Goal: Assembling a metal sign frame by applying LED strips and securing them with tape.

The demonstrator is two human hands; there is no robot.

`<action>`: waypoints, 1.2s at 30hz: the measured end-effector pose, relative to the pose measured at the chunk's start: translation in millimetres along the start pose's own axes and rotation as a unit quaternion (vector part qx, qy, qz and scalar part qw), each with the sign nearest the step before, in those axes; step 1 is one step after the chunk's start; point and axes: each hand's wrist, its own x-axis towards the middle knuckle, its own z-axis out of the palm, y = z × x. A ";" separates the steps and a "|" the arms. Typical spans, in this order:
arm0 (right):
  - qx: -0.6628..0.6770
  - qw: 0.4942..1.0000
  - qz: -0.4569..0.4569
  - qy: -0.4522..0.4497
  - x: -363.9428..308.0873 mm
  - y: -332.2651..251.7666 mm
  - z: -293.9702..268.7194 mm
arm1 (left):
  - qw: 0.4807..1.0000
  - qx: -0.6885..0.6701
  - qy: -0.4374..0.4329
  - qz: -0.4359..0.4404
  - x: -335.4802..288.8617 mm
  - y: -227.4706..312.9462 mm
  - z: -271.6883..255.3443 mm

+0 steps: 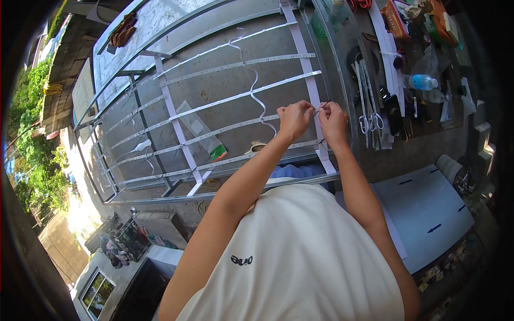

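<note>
My left hand (pixel 295 119) and my right hand (pixel 333 123) meet at the right white crossbar (pixel 301 45) of a metal frame. Both are closed in a pinch on a thin black cable tie (pixel 316 111), mostly hidden by my fingers. They are at the right end of a white LED strip (pixel 230 128), one of several that run across the frame. Nearer to me, another LED strip (pixel 293 146) crosses the same bar, with a small black tie at the crossing. Loose white wire (pixel 255 91) curls between the strips.
A clear plastic bag (pixel 199 128) with a green and orange corner lies under the strips. To the right are scissors (pixel 370 122), a metal ruler (pixel 360 40), a water bottle (pixel 421 82) and an orange pouch (pixel 395 20). A brown bundle (pixel 123 30) sits at the far left.
</note>
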 end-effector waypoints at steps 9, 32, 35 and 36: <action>0.027 0.999 0.003 -0.017 -3.7 -5.7 -4.4 | 1.000 0.001 0.020 -0.014 8.2 -0.1 -3.9; 0.597 0.800 0.041 -0.044 21.2 -26.5 -150.9 | 0.994 0.022 -0.066 -0.086 22.8 -5.4 -4.2; 0.608 0.791 0.043 -0.057 21.1 -25.5 -145.7 | 0.994 0.017 -0.065 -0.085 22.2 -7.5 -4.8; 0.599 0.796 0.048 -0.065 21.2 -23.8 -144.0 | 0.994 0.020 -0.065 -0.086 21.8 -7.0 -5.2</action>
